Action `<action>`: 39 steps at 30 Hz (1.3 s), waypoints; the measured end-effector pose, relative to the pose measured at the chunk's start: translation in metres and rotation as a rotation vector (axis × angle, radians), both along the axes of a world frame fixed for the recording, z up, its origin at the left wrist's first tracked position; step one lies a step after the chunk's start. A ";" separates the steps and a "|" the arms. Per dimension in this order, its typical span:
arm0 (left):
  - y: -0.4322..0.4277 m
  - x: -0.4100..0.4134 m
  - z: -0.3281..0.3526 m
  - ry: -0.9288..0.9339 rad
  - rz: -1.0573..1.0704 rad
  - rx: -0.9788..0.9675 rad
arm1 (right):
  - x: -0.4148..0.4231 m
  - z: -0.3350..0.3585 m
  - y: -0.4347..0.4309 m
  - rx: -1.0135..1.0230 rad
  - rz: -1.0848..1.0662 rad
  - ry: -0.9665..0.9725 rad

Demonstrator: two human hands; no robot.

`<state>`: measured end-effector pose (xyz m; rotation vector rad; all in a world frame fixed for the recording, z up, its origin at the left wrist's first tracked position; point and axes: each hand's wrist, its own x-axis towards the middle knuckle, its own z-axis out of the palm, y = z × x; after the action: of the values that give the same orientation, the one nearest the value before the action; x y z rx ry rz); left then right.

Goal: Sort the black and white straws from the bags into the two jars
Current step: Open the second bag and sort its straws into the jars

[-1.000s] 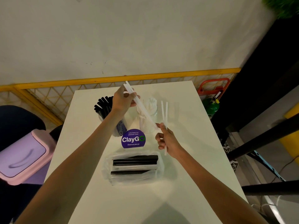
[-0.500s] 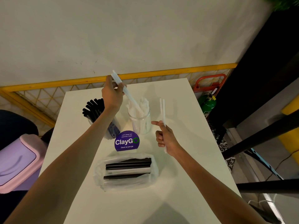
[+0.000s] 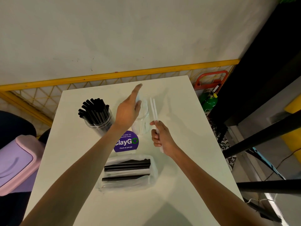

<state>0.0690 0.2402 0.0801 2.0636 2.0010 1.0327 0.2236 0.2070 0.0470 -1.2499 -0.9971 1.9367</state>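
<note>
Now left hand point(image 3: 128, 111) grip spread over white-straw jar point(image 3: 143, 126), likely levelling contents; right hand point(image 3: 162, 137) grip pinches two white straws point(image 3: 154, 110) upright beside jar, staged for drop. Unsorted bag point(image 3: 154, 175) nearer, on table point(image 3: 187, 128).

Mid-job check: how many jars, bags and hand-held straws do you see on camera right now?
Jars: 2 (black-straw jar, white-straw jar)
Bags: 1 (bag, straws left inside)
White straws held in the right hand: 2
Total: 5
</note>
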 end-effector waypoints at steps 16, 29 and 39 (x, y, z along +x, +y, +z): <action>-0.022 -0.001 -0.054 0.320 -0.040 -0.049 | -0.003 -0.002 0.002 0.050 0.006 0.013; -0.013 0.005 -0.003 -0.333 0.097 -0.064 | -0.008 0.007 -0.003 0.119 0.094 0.026; -0.015 -0.010 0.032 -0.867 0.020 -0.329 | -0.022 0.020 -0.009 0.143 0.224 0.019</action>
<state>0.0595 0.2249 0.1124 1.1279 1.5746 1.2072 0.2018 0.1978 0.0674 -1.0761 -1.2889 1.9986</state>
